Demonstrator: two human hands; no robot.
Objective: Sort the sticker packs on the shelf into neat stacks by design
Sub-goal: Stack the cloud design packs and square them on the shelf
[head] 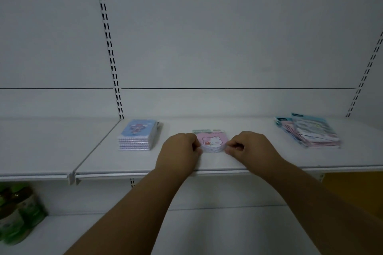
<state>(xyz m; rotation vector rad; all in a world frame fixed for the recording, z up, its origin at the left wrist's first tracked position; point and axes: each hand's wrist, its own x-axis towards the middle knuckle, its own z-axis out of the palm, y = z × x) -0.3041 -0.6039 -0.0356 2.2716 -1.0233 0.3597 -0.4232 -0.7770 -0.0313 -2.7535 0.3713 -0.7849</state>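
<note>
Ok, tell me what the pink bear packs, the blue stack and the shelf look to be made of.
Pink bear packs: likely printed card in clear glossy plastic; the edges shine between the left hand and right hand. Blue stack: printed covers, looks like paper; the layered white edges suggest it. Shelf: probably painted metal, matte white with a thin folded front lip.

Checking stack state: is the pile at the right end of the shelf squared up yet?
No: the right-hand pile is fanned out, its packs skewed, unlike the even blue stack at the left.
</note>
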